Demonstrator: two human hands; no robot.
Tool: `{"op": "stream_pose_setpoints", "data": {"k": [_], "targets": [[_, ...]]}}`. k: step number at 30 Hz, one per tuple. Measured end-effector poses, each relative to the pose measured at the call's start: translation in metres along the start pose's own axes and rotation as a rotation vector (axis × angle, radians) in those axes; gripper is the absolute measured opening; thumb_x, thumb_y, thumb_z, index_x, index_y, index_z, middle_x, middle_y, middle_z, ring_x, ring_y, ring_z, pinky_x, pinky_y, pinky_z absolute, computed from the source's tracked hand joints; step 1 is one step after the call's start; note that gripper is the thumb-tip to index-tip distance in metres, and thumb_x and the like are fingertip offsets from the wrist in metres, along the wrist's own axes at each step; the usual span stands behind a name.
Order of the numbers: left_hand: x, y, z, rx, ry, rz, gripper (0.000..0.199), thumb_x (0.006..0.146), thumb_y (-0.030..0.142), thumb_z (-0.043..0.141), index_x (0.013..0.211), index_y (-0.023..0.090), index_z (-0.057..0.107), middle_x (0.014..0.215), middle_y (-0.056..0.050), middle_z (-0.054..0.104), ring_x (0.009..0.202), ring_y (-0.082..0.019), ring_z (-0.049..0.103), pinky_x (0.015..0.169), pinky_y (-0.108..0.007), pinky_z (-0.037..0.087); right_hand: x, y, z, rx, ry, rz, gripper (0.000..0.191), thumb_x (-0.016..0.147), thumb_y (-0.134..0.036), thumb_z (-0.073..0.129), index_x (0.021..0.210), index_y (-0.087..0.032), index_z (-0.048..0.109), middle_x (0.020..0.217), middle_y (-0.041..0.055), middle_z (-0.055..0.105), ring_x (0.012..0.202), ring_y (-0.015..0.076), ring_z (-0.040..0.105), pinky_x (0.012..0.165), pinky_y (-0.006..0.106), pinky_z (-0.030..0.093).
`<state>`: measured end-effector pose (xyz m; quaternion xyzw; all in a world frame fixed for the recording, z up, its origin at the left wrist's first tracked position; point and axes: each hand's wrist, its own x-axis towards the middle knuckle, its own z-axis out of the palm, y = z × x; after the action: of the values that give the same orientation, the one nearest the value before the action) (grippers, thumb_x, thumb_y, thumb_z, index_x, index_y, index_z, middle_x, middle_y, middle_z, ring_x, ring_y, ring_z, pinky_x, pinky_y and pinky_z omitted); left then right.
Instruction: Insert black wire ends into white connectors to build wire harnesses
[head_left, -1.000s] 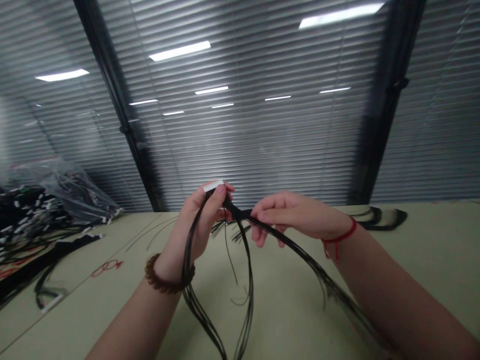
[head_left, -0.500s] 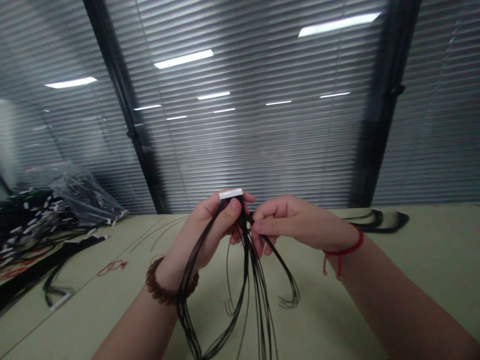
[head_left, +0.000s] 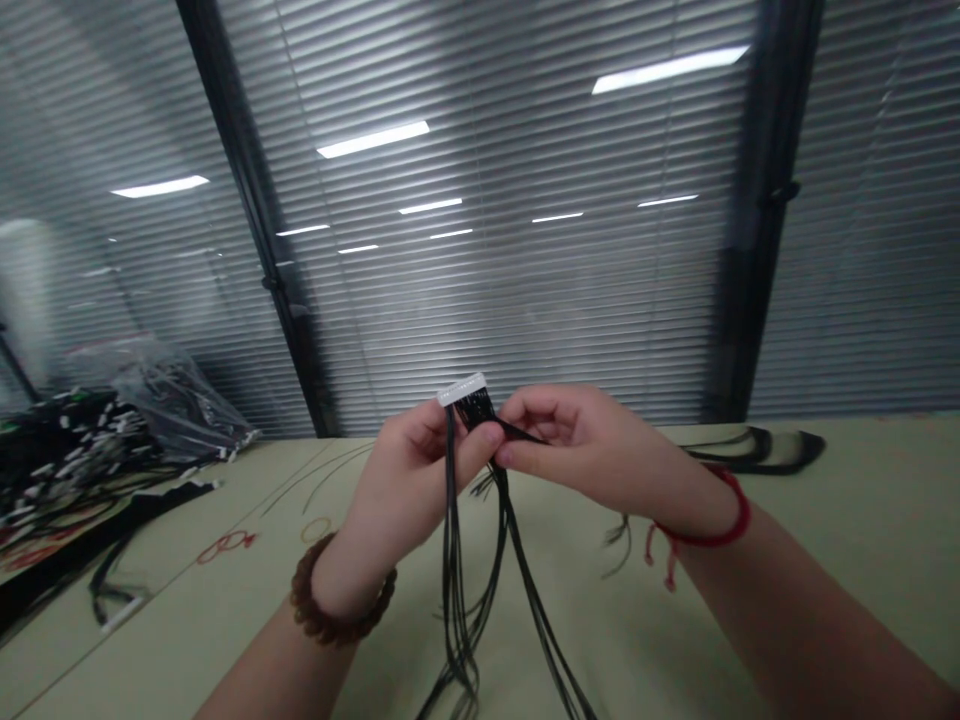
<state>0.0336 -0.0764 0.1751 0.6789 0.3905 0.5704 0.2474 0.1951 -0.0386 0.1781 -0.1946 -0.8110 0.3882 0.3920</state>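
Note:
A white connector (head_left: pixel 463 389) with many thin black wires (head_left: pixel 453 520) is held up near the middle of the view. My left hand (head_left: pixel 416 470) pinches the wires just below the connector, thumb in front. Beside it, my right hand (head_left: pixel 574 440) has thumb and index finger closed on a few of the black wires, pulled out to the right, close to my left thumb tip. The other wires hang down in loops toward the table. Some wire ends show below my right wrist.
On the pale table (head_left: pixel 300 600) at the left lie a pile of black wires with white connectors (head_left: pixel 52 450), a clear plastic bag (head_left: pixel 180 400), red loops (head_left: pixel 225 545) and a small harness (head_left: pixel 112 590). Black wire bundles (head_left: pixel 780 450) lie at the back right. Blinds stand behind.
The connector has tilted, and more of the wires below it show. My right hand has drawn its wires outward to the right, and the hanging loops have shifted and narrowed.

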Motion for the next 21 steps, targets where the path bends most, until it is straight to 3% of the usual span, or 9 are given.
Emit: {"op": "stream_pose_setpoints", "data": {"k": [2, 8, 15, 21], "targets": [[0.0, -0.003, -0.001, 0.047, -0.008, 0.009, 0.017, 0.071, 0.027, 0.069, 0.064, 0.015, 0.06, 0.057, 0.002, 0.054, 0.055, -0.011, 0.048, 0.052, -0.022, 0.04, 0.001, 0.002, 0.0, -0.003, -0.02, 0.021, 0.014, 0.076, -0.026, 0.062, 0.078, -0.015, 0.053, 0.069, -0.0027, 0.052, 0.062, 0.0072, 0.049, 0.052, 0.018, 0.04], [0.004, -0.006, -0.002, 0.027, -0.201, 0.039, 0.014, 0.08, 0.027, 0.06, 0.073, 0.015, 0.063, 0.067, -0.001, 0.063, 0.061, -0.013, 0.056, 0.056, -0.023, 0.044, 0.0, 0.005, -0.006, -0.052, -0.074, 0.112, 0.022, 0.077, -0.032, 0.061, 0.079, -0.018, 0.044, 0.059, -0.0069, 0.048, 0.042, 0.0058, 0.046, 0.037, 0.017, 0.035], [0.008, -0.007, 0.002, 0.13, -0.179, 0.089, 0.012, 0.08, 0.019, 0.056, 0.069, 0.015, 0.058, 0.061, 0.002, 0.058, 0.056, -0.01, 0.05, 0.052, -0.02, 0.042, 0.003, 0.004, -0.014, -0.196, -0.041, 0.106, 0.007, 0.079, -0.023, 0.053, 0.08, -0.015, 0.053, 0.062, -0.0034, 0.056, 0.046, 0.0052, 0.044, 0.041, 0.017, 0.033], [0.011, -0.011, 0.003, 0.05, -0.1, 0.098, 0.008, 0.078, 0.016, 0.057, 0.071, 0.017, 0.053, 0.06, 0.005, 0.05, 0.052, -0.008, 0.043, 0.046, -0.018, 0.036, 0.005, 0.011, -0.011, -0.431, 0.086, -0.056, 0.015, 0.085, -0.031, 0.051, 0.079, -0.017, 0.056, 0.066, -0.0033, 0.052, 0.06, 0.0076, 0.044, 0.052, 0.02, 0.029]]}}
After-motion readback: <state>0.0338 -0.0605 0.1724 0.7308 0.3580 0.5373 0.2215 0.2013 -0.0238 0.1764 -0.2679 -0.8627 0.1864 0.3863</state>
